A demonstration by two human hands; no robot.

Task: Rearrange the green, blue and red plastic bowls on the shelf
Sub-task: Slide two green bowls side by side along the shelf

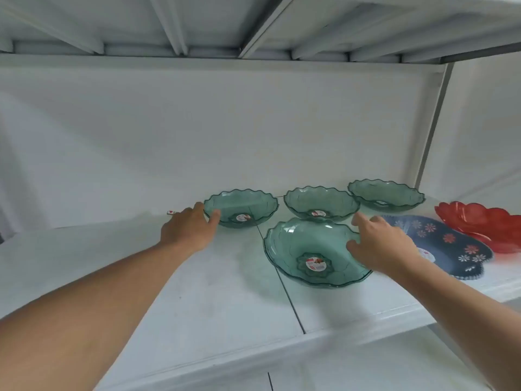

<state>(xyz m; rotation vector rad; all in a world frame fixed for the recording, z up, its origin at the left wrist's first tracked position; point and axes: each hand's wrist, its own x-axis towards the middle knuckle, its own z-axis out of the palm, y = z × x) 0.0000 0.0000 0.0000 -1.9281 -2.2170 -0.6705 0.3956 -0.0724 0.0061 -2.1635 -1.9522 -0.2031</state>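
Shelf (112, 277): white, with a seam running from near to far just left of the near bowl.
Left bowl (241, 208): green, scalloped rim, upright at the far side of the shelf, a round sticker in its bottom.
Middle bowl (321, 203): green, upright, just right of the left bowl, a little apart from it.
Right bowl (386, 195): green, upright, farthest right of the far row, its rim close to the middle bowl's.
Near bowl (307, 252): green, larger in view, upright, in front of the middle bowl, sticker in its bottom.
Blue bowl (451, 244): dark, flower-patterned, right of the near bowl, partly hidden by the right hand.
Red bowl (485, 221): at the right edge, touching or overlapping the blue bowl's far side.
Left hand (187, 230): fingers (214, 215) grasped the left bowl's left rim, thumb over the edge.
Right hand (380, 244): grasped the near bowl's right rim, thumb inside, fingers spread outside.
Tag (172, 212): small, red and white, on the shelf just left of the left hand.
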